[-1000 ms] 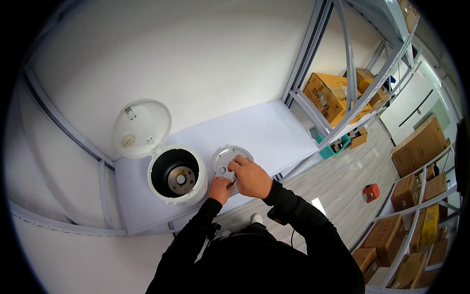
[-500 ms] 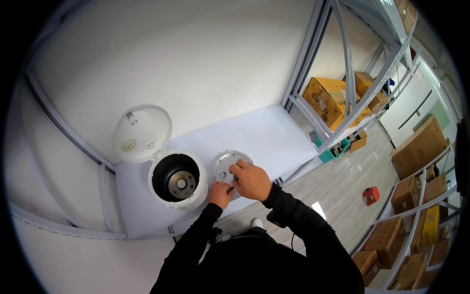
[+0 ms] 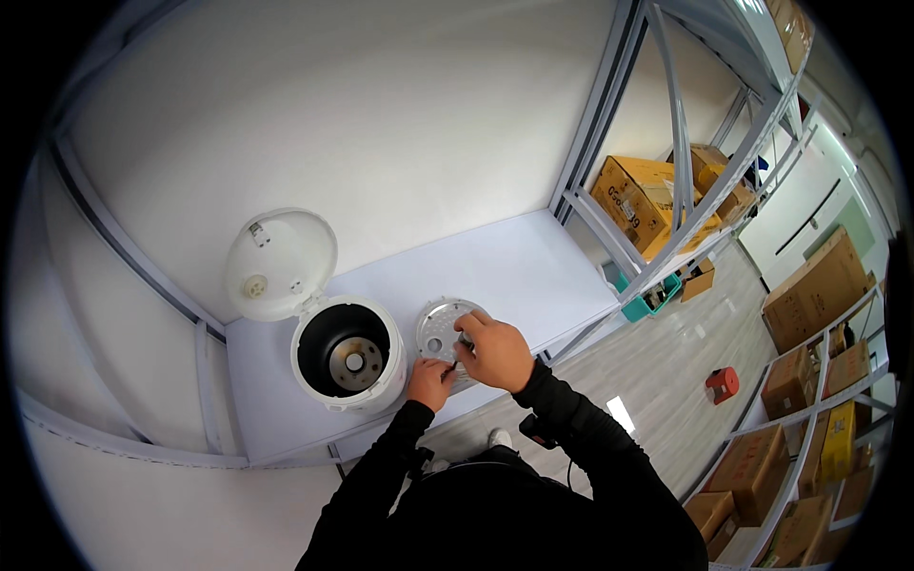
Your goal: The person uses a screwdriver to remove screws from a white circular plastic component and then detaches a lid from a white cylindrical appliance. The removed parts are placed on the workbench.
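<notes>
Two bare hands meet over the near right edge of a round, perforated metal disc (image 3: 436, 322), which is on the white table (image 3: 524, 257), close to its near edge. The left hand (image 3: 430, 383) has its fingertips drawn together beside a small dark piece (image 3: 454, 365); it is too small and covered to tell whether they are clamped on it. The right hand (image 3: 498, 355) curls downward, its fingers bent in; what it holds, if anything, is hidden, so I cannot tell its grip. Just left of the disc stands a white cooker (image 3: 388, 386), its lid (image 3: 290, 255) swung up toward the wall and a metal plate (image 3: 355, 364) bare at the bottom of its dark inside. A slip of the fingers could drop the dark piece over the near table edge to the floor (image 3: 657, 357), as the hands work so close to it. Uneven pressure on the disc's near side might tip or slide it. A leftward jerk of the left hand could knock the cooker, which is close by.
</notes>
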